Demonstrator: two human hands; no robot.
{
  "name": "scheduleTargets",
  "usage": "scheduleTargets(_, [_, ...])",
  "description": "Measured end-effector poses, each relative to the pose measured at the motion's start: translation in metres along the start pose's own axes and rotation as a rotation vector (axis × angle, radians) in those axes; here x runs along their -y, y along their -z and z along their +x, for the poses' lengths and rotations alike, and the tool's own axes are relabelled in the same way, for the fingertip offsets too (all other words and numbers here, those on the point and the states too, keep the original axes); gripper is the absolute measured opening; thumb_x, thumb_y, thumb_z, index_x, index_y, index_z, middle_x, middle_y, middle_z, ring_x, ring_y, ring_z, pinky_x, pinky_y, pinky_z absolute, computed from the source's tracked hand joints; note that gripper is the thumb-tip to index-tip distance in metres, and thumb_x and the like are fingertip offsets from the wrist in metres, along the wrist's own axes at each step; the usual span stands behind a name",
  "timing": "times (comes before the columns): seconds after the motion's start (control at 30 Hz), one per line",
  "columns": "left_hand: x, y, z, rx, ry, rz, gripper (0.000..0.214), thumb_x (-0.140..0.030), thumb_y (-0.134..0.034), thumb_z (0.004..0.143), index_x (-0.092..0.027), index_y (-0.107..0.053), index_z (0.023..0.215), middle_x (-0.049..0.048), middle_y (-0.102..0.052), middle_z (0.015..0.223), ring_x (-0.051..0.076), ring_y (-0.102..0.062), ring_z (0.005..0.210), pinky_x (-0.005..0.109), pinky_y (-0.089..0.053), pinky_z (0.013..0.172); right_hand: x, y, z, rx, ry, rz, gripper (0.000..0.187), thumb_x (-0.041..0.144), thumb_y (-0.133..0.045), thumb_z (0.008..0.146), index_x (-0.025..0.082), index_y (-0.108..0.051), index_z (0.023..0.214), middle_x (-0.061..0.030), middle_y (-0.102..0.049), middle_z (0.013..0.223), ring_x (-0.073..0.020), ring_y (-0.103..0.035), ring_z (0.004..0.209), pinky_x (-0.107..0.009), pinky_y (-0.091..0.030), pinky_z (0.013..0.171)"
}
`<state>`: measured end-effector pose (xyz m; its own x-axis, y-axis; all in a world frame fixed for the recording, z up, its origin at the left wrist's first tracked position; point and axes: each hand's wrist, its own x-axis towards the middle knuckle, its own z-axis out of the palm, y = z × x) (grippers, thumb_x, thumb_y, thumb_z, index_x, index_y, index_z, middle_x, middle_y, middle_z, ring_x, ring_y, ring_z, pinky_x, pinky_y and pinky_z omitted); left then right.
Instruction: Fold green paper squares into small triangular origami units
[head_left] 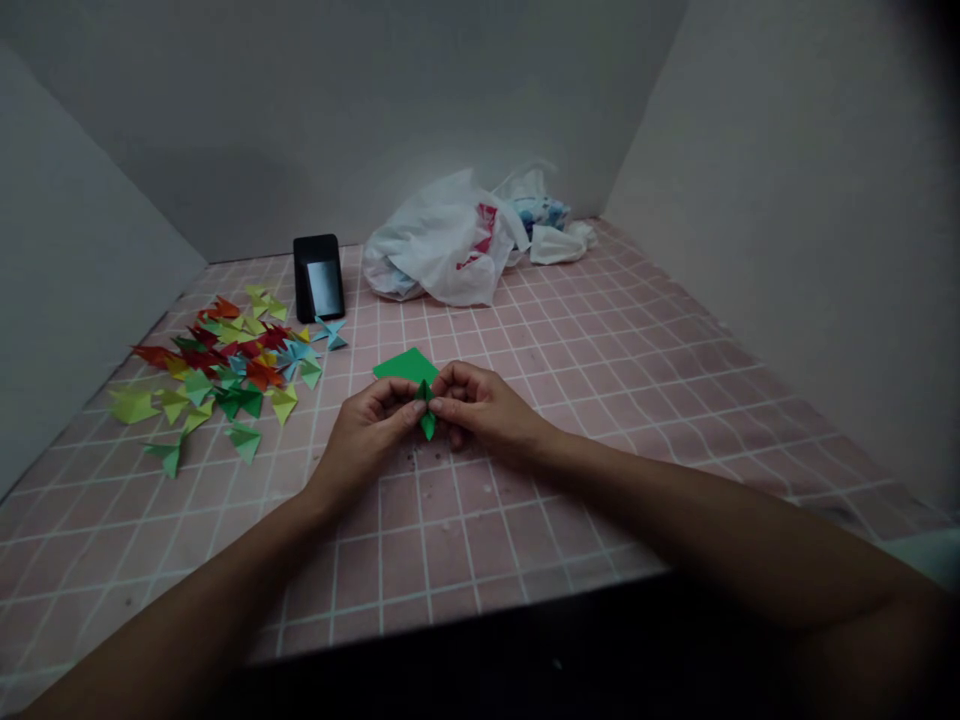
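A small folded piece of green paper (427, 424) is held upright between my two hands, above the checked tablecloth. My left hand (373, 418) pinches its left side with thumb and fingertips. On the other side, my right hand (484, 408) grips it the same way, and the two thumbs almost meet at its middle. Part of the folded paper is covered by my fingers. Just behind my hands lies a flat sheet of green paper (405, 366), its near edge hidden by my fingers.
Folded paper cranes (241, 400) in several colours are heaped at the left. Behind them a dark phone-like device (303, 285) stands propped up. A white plastic bag (442, 240) and a smaller crumpled bag (559, 243) lie near the back wall. Walls enclose three sides.
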<state>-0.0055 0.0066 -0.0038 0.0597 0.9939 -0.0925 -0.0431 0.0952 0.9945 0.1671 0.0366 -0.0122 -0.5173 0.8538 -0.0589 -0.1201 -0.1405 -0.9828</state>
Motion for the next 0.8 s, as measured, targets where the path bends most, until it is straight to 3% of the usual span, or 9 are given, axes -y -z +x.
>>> scheduleTargets(0.27, [-0.005,-0.004,-0.003,0.062,0.027,-0.026,0.022,-0.037,-0.076,0.08,-0.016,-0.071,0.086,0.0004,-0.07,0.082,0.013,-0.068,0.071,0.027,-0.06,0.072,-0.002,0.002,0.001,-0.052,0.02,-0.021,0.014,0.021,-0.064,0.083,0.02,-0.051,0.078,0.0082,-0.053,0.051,-0.0069,-0.047,0.04,-0.018,-0.035,0.039])
scheduleTargets(0.5, [-0.008,-0.003,-0.001,-0.019,0.005,0.056,0.032,-0.035,-0.078,0.074,-0.016,-0.067,0.097,-0.0021,-0.069,0.07,0.012,-0.066,0.058,0.023,-0.057,0.056,-0.001,0.001,0.001,-0.058,0.009,0.016,0.013,0.021,-0.062,0.085,0.021,-0.05,0.079,0.008,-0.053,0.051,-0.0075,-0.047,0.04,-0.019,-0.036,0.041])
scheduleTargets(0.63, [-0.011,-0.005,-0.002,-0.031,-0.001,0.127,0.027,-0.034,-0.077,0.073,-0.015,-0.065,0.089,-0.0028,-0.067,0.06,0.011,-0.059,0.047,0.021,-0.05,0.046,-0.002,0.001,0.001,-0.077,0.027,0.043,0.015,0.021,-0.062,0.086,0.021,-0.05,0.079,0.0071,-0.053,0.052,-0.0083,-0.049,0.043,-0.019,-0.037,0.043])
scheduleTargets(0.8, [-0.014,-0.005,-0.004,-0.049,0.013,0.125,0.023,-0.033,-0.076,0.073,-0.015,-0.064,0.083,-0.0027,-0.066,0.059,0.01,-0.059,0.047,0.021,-0.049,0.048,-0.003,0.002,0.001,-0.048,0.023,0.081,0.015,0.024,-0.064,0.086,0.02,-0.051,0.08,0.0063,-0.055,0.055,-0.0085,-0.05,0.046,-0.02,-0.041,0.045])
